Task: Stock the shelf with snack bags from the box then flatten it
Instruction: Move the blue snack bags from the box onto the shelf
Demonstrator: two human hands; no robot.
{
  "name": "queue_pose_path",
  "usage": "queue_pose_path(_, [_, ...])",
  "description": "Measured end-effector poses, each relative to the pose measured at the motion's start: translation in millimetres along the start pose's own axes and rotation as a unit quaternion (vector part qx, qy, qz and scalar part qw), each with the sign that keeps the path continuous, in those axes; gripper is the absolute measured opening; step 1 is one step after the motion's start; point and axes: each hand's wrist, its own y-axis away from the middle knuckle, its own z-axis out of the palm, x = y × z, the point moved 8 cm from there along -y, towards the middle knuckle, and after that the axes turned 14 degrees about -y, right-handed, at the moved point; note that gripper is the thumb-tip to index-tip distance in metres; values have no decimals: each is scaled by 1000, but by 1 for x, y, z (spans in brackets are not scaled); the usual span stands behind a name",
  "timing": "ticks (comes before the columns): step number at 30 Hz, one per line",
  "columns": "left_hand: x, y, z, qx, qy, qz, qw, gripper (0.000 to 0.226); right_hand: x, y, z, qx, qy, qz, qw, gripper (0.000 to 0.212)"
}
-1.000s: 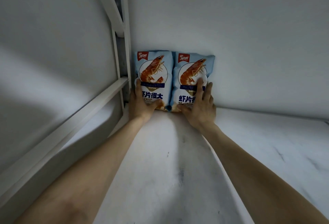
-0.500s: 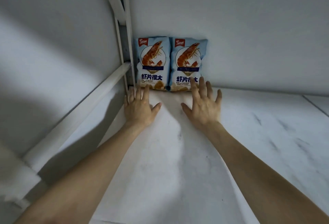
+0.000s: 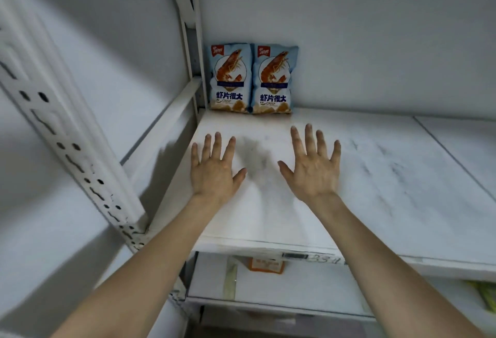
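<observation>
Two light-blue snack bags with a prawn picture stand upright side by side in the back left corner of the white shelf (image 3: 375,176): the left bag (image 3: 230,77) against the upright post, the right bag (image 3: 274,80) touching it. My left hand (image 3: 213,168) and my right hand (image 3: 311,165) hover palm-down over the shelf board, fingers spread, well in front of the bags and holding nothing. The box is out of view.
A perforated white metal upright (image 3: 67,133) stands at the front left, and a rear post (image 3: 194,42) rises beside the bags. Below the shelf edge sits a lower shelf with a white carton bearing an orange label (image 3: 265,265). A yellow-green item (image 3: 485,297) shows at the lower right.
Both hands let go of the two bags and drew back toward me over the shelf board. The bags stay upright in the corner. The view pulled back, showing the shelf front edge.
</observation>
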Motion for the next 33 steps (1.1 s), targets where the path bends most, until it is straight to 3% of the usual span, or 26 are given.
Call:
queue_pose_path(19, [31, 213, -111, 100, 56, 5, 993, 75, 7, 215, -98, -15, 1, 25, 1000, 77])
queue_pose_path(33, [103, 365, -160, 113, 76, 172, 976, 74, 51, 426, -158, 7, 11, 169, 985, 77])
